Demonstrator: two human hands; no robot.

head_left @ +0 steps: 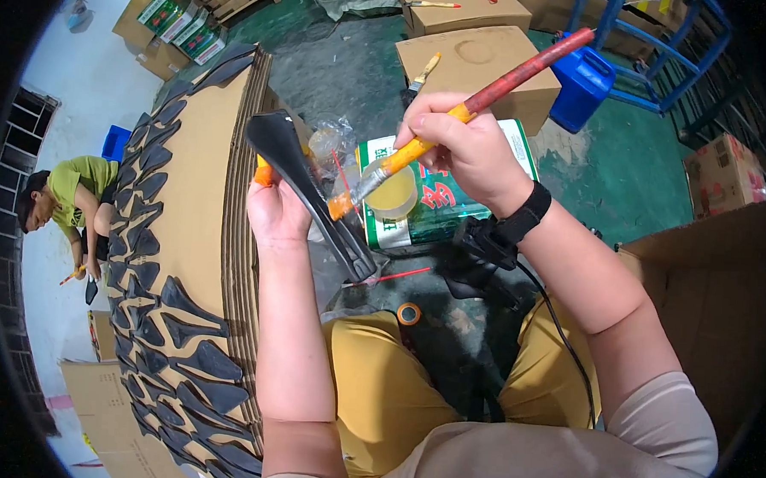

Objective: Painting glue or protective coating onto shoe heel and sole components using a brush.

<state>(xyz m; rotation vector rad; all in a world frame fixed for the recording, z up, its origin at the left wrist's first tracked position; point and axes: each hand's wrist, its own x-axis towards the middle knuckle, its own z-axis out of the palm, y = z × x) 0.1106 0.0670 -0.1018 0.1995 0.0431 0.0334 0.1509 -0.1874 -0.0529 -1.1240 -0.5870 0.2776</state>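
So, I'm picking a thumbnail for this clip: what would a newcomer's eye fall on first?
Probably the long red-and-yellow brush in the right hand, slanting across the upper middle, its orange-stained bristles right by the black piece in the left hand. Next, the many dark, flared pieces laid out on the cardboard stack at left. The blue jerrycan at upper right stands out too.

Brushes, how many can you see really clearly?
2: one red-and-yellow brush in the right hand, and a yellow-handled brush on the cardboard box just beyond. Farther off, some thin tools are too small to tell, and more may be hidden.
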